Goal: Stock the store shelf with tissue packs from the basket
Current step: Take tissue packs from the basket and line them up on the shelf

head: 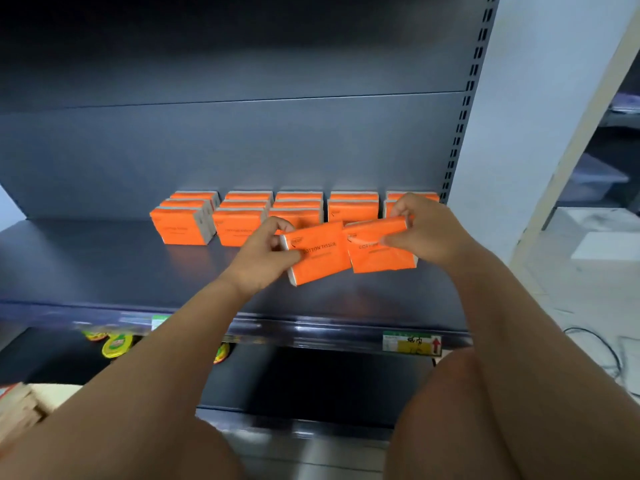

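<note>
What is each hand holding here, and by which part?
The left hand grips one orange tissue pack at its left end; the right hand pinches a second pack at its right end.

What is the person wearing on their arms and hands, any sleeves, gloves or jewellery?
Nothing visible. The left hand and right hand are bare, with no gloves, rings or watch, and the forearms show no sleeve.
</note>
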A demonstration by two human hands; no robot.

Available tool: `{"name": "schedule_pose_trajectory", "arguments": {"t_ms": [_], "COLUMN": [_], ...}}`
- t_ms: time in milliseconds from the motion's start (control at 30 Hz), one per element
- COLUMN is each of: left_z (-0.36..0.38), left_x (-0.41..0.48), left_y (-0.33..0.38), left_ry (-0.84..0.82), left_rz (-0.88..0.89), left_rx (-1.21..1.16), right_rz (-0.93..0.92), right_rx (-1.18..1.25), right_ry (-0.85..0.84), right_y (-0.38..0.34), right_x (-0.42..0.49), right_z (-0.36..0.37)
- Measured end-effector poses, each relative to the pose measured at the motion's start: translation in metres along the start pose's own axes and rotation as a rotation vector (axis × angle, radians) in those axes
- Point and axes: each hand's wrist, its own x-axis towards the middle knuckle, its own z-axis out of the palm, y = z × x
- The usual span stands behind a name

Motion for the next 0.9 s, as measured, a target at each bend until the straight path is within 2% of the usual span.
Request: {"name": "schedule_pose_trajectory", "arguments": {"t_ms": [100,200,367,433,600,733,900], "left_z": [0.015,0.029,0.057,0.069,0.086,0.092,0.096], "left_x": [0.005,0.013,0.023,0.027,0.041,0.051,0.062], "left_y": [-0.005,-0.001,0.012,0.015,0.017,0.019,0.021], "left_ry": [0.001,-0.084,-0.128,-0.116,-0.09,-0.021,-0.019], "left_rz": [0.058,0.129,0.309,0.353,0.456,0.543,0.487], "left_rx": [0.215,0.48,1.058,1.2,1.206,1.331,1.369], "right_rz": [0.015,0.076,0.12,0.136,0.153,0.131,0.133], "right_rx": [-0.103,-0.141,-0.214,-0.24,-0.308,-0.341,-0.299], "right_ry": [0.037,0.038,0.025,0.033,0.082,0.142,0.174], "right_y": [0.009,0.016,0.031,0.036,0.047,0.052,0.054], "right_x": [-0.003,-0.003,-0.001,0.0,0.002,0.004,0.005], "right_z": [-0.011,-0.013,-0.013,-0.014,-0.021,-0.023,-0.017]}}
